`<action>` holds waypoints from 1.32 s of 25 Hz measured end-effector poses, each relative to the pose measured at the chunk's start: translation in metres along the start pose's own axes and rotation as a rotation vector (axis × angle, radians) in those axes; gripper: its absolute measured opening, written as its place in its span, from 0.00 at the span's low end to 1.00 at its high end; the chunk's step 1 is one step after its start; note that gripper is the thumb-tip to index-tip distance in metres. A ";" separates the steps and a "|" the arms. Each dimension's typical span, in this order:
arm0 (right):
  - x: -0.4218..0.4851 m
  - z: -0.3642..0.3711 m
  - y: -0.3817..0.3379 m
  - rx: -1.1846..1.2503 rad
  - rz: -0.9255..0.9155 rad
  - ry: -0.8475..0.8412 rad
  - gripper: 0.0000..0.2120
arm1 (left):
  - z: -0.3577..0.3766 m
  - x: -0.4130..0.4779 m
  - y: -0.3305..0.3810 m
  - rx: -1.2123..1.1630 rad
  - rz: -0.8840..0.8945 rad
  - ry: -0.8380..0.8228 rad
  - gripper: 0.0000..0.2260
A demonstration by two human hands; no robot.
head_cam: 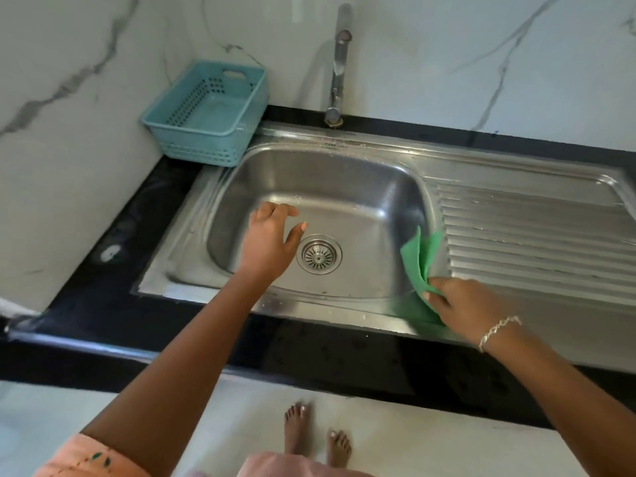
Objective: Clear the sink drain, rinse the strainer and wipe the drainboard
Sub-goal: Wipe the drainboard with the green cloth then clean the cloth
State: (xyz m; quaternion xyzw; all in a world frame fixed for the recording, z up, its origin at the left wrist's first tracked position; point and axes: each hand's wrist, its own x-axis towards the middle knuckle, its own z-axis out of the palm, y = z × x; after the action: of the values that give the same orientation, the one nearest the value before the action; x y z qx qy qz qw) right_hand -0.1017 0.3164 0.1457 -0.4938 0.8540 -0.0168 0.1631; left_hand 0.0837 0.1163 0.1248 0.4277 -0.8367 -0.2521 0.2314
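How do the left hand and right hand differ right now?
The left hand is open and holds nothing; the right hand grips a green cloth. The left hand is over the basin beside the strainer; the right hand is by the drainboard. Only the right wrist has a bracelet. Both are bare.

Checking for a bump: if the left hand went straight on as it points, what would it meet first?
Likely the sink basin's back wall, below the faucet. The left hand is at an unclear height, so it might clear the rim. The strainer lies aside.
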 end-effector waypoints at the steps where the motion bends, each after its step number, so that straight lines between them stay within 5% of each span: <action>1: -0.007 0.013 -0.002 0.029 -0.022 -0.031 0.13 | -0.002 -0.003 -0.001 0.010 -0.014 0.011 0.14; 10: -0.021 0.072 -0.034 0.239 -0.157 0.044 0.20 | -0.018 -0.031 -0.023 0.069 -0.155 0.074 0.15; 17: -0.006 0.091 -0.122 0.119 -0.340 0.027 0.22 | -0.039 -0.036 -0.042 0.063 -0.209 0.139 0.15; 21: 0.016 0.073 -0.124 0.009 -0.637 0.096 0.17 | -0.054 -0.033 -0.064 0.066 -0.224 0.157 0.15; 26: 0.046 0.073 -0.126 -0.269 -0.993 -0.005 0.24 | -0.074 -0.027 -0.093 0.055 -0.265 0.178 0.15; 33: 0.081 0.077 -0.209 -0.410 -1.223 -0.053 0.25 | -0.098 -0.008 -0.123 0.051 -0.288 0.197 0.15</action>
State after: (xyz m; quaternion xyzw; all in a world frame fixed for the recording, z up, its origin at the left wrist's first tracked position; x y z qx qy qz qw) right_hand 0.0584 0.1505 0.0916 -0.9127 0.4001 0.0688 0.0474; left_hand 0.2214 0.0386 0.1223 0.5716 -0.7461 -0.2181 0.2626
